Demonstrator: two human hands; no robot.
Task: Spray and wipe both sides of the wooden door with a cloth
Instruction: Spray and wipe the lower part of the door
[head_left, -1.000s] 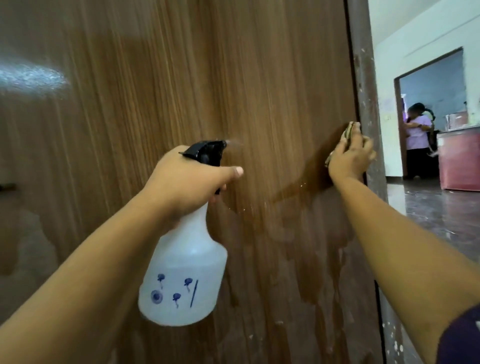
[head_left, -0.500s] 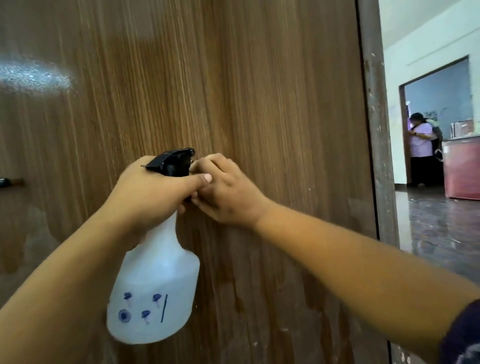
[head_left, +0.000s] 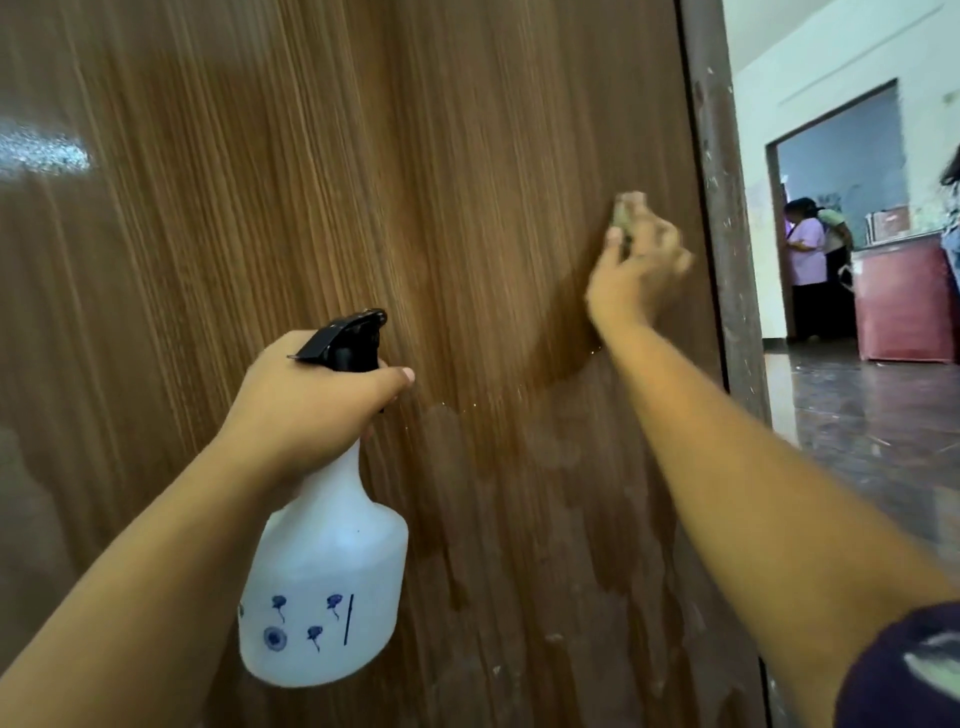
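1. Nearest, the spray bottle (head_left: 324, 587) is held by its neck in the left hand (head_left: 306, 402), whose grip is closed around it below the black trigger, nozzle toward the wooden door (head_left: 322, 171); it is best kept upright and aimed at dry grain.
2. Beyond, wet streaks (head_left: 467, 545) are seen running down the panel; they should be caught before drying.
3. Farther, the cloth (head_left: 626, 210) is bunched in the closed grip of the right hand (head_left: 636, 278) and pressed to the door close to its right edge; overlapping strokes along the grain are advised.
4. Judged from this, the other side is not yet reached.
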